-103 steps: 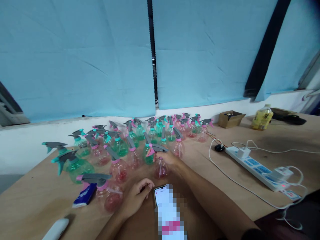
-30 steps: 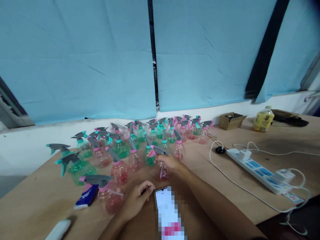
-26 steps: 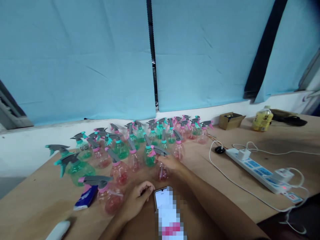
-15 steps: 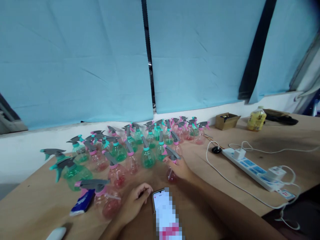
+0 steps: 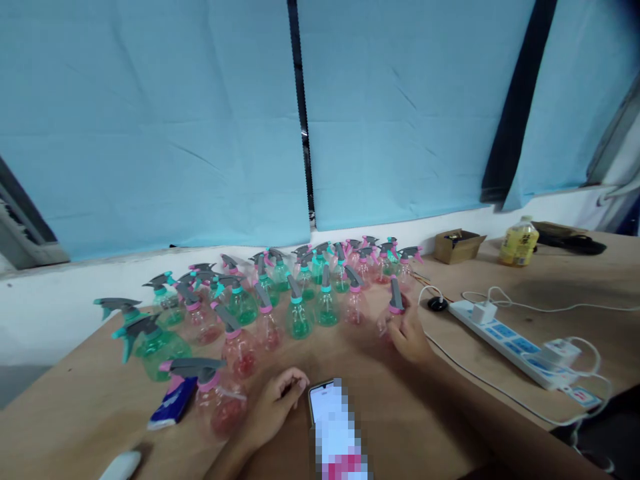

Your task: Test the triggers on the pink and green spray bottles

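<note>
My right hand (image 5: 414, 339) grips the body of a clear pink spray bottle (image 5: 395, 305) with a grey trigger head, upright at the right end of the front row. Part of that bottle is hidden behind my fingers. My left hand (image 5: 281, 400) rests on the table with its fingers loosely curled in and nothing visible in them. Beside it lies a lit smartphone (image 5: 325, 407), its lower part pixelated. Left of my left hand stands another pink spray bottle (image 5: 220, 407). Several green and pink spray bottles (image 5: 301, 317) are grouped beyond both hands.
A blue packet (image 5: 173, 403) lies at the left, with a white object (image 5: 121, 465) near the front edge. To the right are a white power strip (image 5: 515, 347) with plugs and cables, a cardboard box (image 5: 457, 248) and a yellow-labelled bottle (image 5: 520, 243). Blue curtains (image 5: 200, 120) hang behind.
My right hand has moved right with the pink spray bottle, away from the group's middle, and now holds it lower on its body. My left hand stays beside the phone.
</note>
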`<state>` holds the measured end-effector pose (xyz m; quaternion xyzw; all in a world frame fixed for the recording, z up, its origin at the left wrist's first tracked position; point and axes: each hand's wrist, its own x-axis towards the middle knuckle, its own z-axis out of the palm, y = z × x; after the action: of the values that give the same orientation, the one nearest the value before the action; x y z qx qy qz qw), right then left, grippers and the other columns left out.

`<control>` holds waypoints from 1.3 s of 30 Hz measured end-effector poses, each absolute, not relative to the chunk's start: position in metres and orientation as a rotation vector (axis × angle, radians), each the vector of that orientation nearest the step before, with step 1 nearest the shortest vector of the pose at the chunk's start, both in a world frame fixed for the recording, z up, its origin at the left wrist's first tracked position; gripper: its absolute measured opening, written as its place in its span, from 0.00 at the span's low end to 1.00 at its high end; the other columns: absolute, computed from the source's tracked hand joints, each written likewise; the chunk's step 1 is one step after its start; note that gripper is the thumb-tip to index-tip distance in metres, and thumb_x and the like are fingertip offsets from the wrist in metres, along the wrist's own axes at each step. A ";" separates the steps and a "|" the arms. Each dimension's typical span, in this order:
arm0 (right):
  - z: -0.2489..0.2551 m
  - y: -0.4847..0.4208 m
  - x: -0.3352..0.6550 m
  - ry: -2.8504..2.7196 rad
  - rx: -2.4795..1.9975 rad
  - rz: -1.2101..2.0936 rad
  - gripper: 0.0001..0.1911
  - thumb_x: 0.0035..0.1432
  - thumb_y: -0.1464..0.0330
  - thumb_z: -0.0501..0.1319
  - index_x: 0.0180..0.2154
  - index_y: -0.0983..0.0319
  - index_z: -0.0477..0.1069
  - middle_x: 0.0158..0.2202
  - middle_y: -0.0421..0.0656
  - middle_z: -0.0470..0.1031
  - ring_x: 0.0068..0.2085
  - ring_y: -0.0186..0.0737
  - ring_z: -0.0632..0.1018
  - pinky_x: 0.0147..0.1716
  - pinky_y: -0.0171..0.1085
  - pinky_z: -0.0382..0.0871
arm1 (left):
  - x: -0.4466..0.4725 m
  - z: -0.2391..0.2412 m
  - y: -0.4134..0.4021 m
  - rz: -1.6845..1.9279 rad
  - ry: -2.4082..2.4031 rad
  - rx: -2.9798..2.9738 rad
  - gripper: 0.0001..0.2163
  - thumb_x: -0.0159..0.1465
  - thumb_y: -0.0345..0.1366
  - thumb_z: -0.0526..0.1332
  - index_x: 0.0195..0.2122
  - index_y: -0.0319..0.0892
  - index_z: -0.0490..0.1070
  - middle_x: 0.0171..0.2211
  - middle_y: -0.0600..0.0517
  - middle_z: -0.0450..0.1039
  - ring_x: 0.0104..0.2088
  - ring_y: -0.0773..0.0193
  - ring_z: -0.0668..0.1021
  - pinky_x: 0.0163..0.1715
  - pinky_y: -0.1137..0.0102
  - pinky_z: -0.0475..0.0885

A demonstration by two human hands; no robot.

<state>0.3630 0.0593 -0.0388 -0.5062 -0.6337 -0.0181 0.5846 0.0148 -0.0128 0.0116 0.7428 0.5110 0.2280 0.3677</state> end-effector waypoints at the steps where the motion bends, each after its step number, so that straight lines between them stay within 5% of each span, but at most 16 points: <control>1: -0.041 0.063 0.364 -1.474 -1.197 -0.035 0.31 0.61 0.64 0.56 0.63 0.62 0.52 0.53 0.53 0.65 0.56 0.52 0.69 0.57 0.57 0.62 | 0.015 0.012 -0.013 0.590 1.310 1.905 0.22 0.67 0.56 0.49 0.37 0.44 0.73 0.23 0.57 0.64 0.29 0.63 0.70 0.32 0.71 0.62; 9: -0.033 0.060 0.362 -1.310 -1.206 -0.248 0.38 0.55 0.56 0.64 0.60 0.62 0.50 0.54 0.54 0.58 0.55 0.56 0.65 0.54 0.60 0.60 | 0.016 0.015 -0.015 0.568 1.337 1.895 0.21 0.67 0.56 0.50 0.37 0.45 0.73 0.24 0.57 0.65 0.29 0.63 0.70 0.32 0.71 0.62; 13: -0.019 0.037 0.353 -1.306 -0.956 -0.325 0.27 0.56 0.62 0.62 0.54 0.59 0.53 0.50 0.51 0.58 0.54 0.54 0.66 0.52 0.57 0.62 | 0.015 0.014 -0.016 0.590 1.312 1.902 0.21 0.67 0.55 0.50 0.37 0.44 0.73 0.24 0.57 0.65 0.30 0.63 0.70 0.33 0.71 0.62; 21: -0.013 0.006 0.284 -1.736 -1.015 0.256 0.15 0.64 0.65 0.56 0.52 0.57 0.64 0.50 0.48 0.64 0.55 0.48 0.68 0.56 0.49 0.62 | 0.012 0.010 -0.016 0.642 1.288 1.884 0.18 0.67 0.53 0.53 0.38 0.43 0.73 0.24 0.57 0.64 0.29 0.64 0.69 0.32 0.72 0.61; 27: -0.032 0.047 0.242 -1.592 -0.947 0.633 0.11 0.63 0.63 0.56 0.34 0.60 0.74 0.32 0.41 0.70 0.32 0.37 0.71 0.34 0.35 0.65 | 0.009 0.000 -0.011 0.702 1.318 1.900 0.18 0.68 0.52 0.52 0.36 0.43 0.73 0.24 0.57 0.64 0.28 0.64 0.69 0.31 0.72 0.61; 39: -0.052 0.072 0.233 -1.389 -0.944 1.000 0.09 0.56 0.63 0.59 0.31 0.61 0.74 0.25 0.38 0.70 0.24 0.33 0.68 0.25 0.32 0.59 | 0.011 0.001 -0.016 0.844 1.347 1.986 0.17 0.69 0.47 0.52 0.28 0.43 0.65 0.23 0.58 0.60 0.26 0.66 0.66 0.29 0.73 0.61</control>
<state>0.2325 0.0724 -0.0516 -0.4003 -0.5892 0.4241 0.5592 0.0113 -0.0162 0.0007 0.7461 0.5060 0.3171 0.2946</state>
